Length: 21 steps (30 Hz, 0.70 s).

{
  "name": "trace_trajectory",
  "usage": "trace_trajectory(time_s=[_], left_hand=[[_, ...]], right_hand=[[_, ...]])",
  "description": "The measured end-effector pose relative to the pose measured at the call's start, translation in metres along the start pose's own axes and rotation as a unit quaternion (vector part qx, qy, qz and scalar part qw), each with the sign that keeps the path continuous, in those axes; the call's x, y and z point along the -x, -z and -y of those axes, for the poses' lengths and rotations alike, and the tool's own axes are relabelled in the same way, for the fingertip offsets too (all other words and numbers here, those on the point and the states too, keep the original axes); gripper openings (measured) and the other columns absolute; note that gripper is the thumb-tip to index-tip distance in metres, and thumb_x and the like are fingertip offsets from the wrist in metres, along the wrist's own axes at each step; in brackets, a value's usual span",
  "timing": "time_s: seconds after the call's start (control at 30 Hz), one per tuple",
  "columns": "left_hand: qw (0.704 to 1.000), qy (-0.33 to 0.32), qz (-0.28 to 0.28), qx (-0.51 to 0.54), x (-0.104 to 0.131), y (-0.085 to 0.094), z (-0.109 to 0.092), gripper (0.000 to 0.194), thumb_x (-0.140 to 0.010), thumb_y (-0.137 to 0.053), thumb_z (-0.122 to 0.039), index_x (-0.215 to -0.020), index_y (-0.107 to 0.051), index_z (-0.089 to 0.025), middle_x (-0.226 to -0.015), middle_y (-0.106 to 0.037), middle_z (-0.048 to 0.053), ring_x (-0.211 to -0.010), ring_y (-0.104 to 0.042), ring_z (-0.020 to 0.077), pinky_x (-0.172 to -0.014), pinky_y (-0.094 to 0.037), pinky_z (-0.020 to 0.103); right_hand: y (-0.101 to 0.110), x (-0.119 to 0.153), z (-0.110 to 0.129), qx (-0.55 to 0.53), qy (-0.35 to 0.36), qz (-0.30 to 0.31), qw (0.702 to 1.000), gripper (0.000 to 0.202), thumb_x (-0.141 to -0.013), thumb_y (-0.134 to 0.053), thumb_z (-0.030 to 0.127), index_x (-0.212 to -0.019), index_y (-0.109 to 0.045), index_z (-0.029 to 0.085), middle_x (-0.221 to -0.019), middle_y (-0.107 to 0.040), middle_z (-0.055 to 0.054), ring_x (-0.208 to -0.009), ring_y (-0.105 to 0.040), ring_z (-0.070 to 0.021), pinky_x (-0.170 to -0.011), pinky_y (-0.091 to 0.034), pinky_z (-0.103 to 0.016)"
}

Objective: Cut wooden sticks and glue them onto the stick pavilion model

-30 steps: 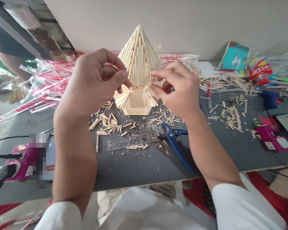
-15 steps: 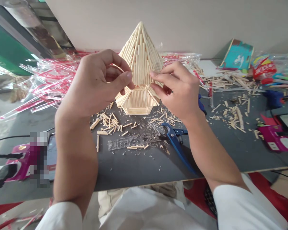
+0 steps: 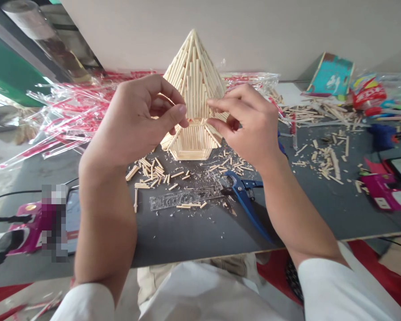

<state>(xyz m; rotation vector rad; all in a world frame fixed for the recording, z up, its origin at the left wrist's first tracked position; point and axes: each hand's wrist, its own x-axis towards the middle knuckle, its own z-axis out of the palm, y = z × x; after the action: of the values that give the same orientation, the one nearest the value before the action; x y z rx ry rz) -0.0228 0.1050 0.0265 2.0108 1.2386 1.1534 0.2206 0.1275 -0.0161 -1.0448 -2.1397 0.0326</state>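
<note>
Stick-built model (image 3: pixel 195 89) stands upright in the upper middle of the frame, its long axis rising to a point, its narrow waist between the hands. The left hand (image 3: pixel 137 116) is at its left and the right hand (image 3: pixel 249 120) at its right, about equally near. Thumb and forefinger look close together on the left, parted on the right; whether either grips anything, I cannot tell. Lettering on the red packet (image 3: pixel 369 98), right, is too blurred to read.
</note>
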Motion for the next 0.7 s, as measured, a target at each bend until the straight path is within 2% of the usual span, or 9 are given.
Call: trace_trajectory(time_s=[0.1, 0.2, 0.3, 0.37, 0.47, 0.57, 0.63, 0.7], left_hand=[[1.000, -0.018, -0.015, -0.001, 0.001, 0.001, 0.000, 0.009, -0.092, -0.073, -0.009, -0.094, -0.071, -0.018, -0.074, -0.075, -0.003, -0.056, -0.064, 0.0060, -0.044, -0.043, 0.016], [0.997, -0.049, -0.056, -0.017, -0.001, 0.000, -0.001, 0.010, -0.093, -0.070, -0.009, -0.094, -0.069, -0.019, -0.076, -0.074, -0.004, -0.061, -0.069, 0.0083, -0.049, -0.046, 0.019], [0.983, -0.076, -0.147, -0.076, -0.005, -0.008, 0.001, 0.010, -0.092, -0.070, -0.010, -0.093, -0.068, -0.020, -0.079, -0.072, -0.004, -0.072, -0.072, 0.0120, -0.061, -0.053, 0.025], [0.963, -0.095, -0.219, -0.125, -0.008, -0.014, 0.004, 0.012, -0.092, -0.070, -0.010, -0.095, -0.066, -0.021, -0.085, -0.070, -0.004, -0.078, -0.071, 0.0136, -0.073, -0.057, 0.031], [0.938, -0.092, -0.287, -0.173, -0.013, -0.023, 0.013, 0.029, -0.084, -0.078, -0.008, -0.103, -0.063, -0.023, -0.110, -0.067, 0.001, -0.093, -0.069, 0.0199, -0.087, -0.060, 0.041], [0.940, -0.066, -0.280, -0.185, -0.017, -0.026, 0.029, 0.050, -0.077, -0.090, -0.018, -0.114, -0.058, -0.026, -0.130, -0.060, 0.007, -0.115, -0.063, 0.0283, -0.096, -0.058, 0.049], [0.947, -0.064, -0.257, -0.184, -0.020, -0.027, 0.041, 0.064, -0.074, -0.095, -0.026, -0.123, -0.054, -0.027, -0.134, -0.059, 0.010, -0.123, -0.060, 0.0312, -0.103, -0.055, 0.054], [0.956, -0.060, -0.228, -0.173, -0.022, -0.028, 0.051, 0.072, -0.071, -0.096, -0.026, -0.128, -0.052, -0.023, -0.136, -0.060, 0.012, -0.126, -0.059, 0.0326, -0.108, -0.051, 0.057]], right_hand=[[0.003, 0.000, 0.000, -0.056, -0.031, -0.027, 0.998, 0.033, -0.101, -0.069, 0.048, -0.127, -0.071, 0.027, -0.114, -0.070, -0.006, -0.077, -0.070, -0.0152, -0.081, -0.062, -0.035], [-0.002, 0.001, -0.001, -0.121, -0.075, -0.061, 0.988, 0.033, -0.101, -0.068, 0.053, -0.121, -0.070, 0.027, -0.107, -0.071, -0.004, -0.067, -0.066, -0.0115, -0.065, -0.058, -0.028], [-0.012, 0.001, 0.000, -0.161, -0.104, -0.068, 0.979, 0.035, -0.104, -0.060, 0.058, -0.116, -0.070, 0.026, -0.102, -0.072, -0.004, -0.062, -0.063, -0.0091, -0.055, -0.051, -0.024], [-0.019, 0.000, 0.002, -0.173, -0.115, -0.061, 0.976, 0.038, -0.106, -0.055, 0.060, -0.115, -0.069, 0.026, -0.103, -0.073, -0.004, -0.061, -0.063, -0.0086, -0.051, -0.049, -0.023], [-0.025, -0.002, 0.006, -0.163, -0.133, -0.047, 0.976, 0.041, -0.109, -0.047, 0.060, -0.121, -0.067, 0.026, -0.105, -0.073, -0.006, -0.064, -0.065, -0.0103, -0.050, -0.051, -0.024], [-0.028, -0.004, 0.008, -0.134, -0.138, -0.040, 0.980, 0.042, -0.110, -0.046, 0.057, -0.130, -0.064, 0.025, -0.105, -0.073, -0.008, -0.071, -0.069, -0.0132, -0.054, -0.056, -0.025], [-0.030, -0.005, 0.007, -0.109, -0.121, -0.029, 0.986, 0.041, -0.109, -0.050, 0.055, -0.132, -0.064, 0.025, -0.106, -0.072, -0.010, -0.074, -0.070, -0.0153, -0.056, -0.058, -0.028], [-0.031, -0.005, 0.005, -0.092, -0.101, -0.017, 0.991, 0.041, -0.109, -0.050, 0.055, -0.132, -0.064, 0.024, -0.106, -0.072, -0.010, -0.073, -0.071, -0.0160, -0.056, -0.058, -0.028]])
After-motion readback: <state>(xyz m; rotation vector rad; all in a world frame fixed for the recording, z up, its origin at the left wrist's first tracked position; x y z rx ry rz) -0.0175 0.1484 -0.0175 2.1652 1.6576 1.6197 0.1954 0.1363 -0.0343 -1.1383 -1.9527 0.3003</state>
